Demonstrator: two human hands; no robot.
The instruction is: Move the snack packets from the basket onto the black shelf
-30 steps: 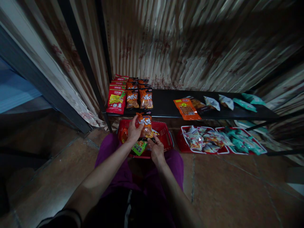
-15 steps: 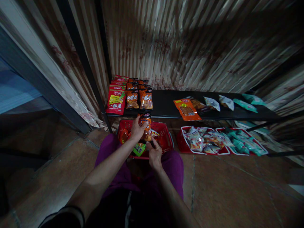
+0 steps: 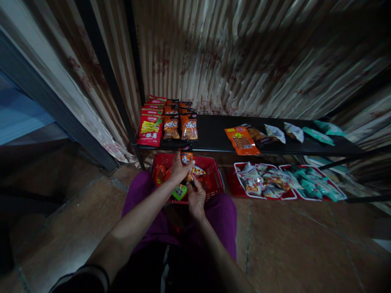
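Left thumb [image 3: 189,165] crosses packet [image 3: 186,157], right fingers [image 3: 198,186] hold bottom

A striped curtain [image 3: 232,57] hangs across the far side; a grey metal beam [image 3: 61,103] slants down the left, blue material [image 3: 23,112] left of it; brown floor tiles [image 3: 293,244] spread near right; at right, one red basket [image 3: 233,185] holds whitish packets [image 3: 253,182], another basket [image 3: 337,187] teal packets [image 3: 311,187].
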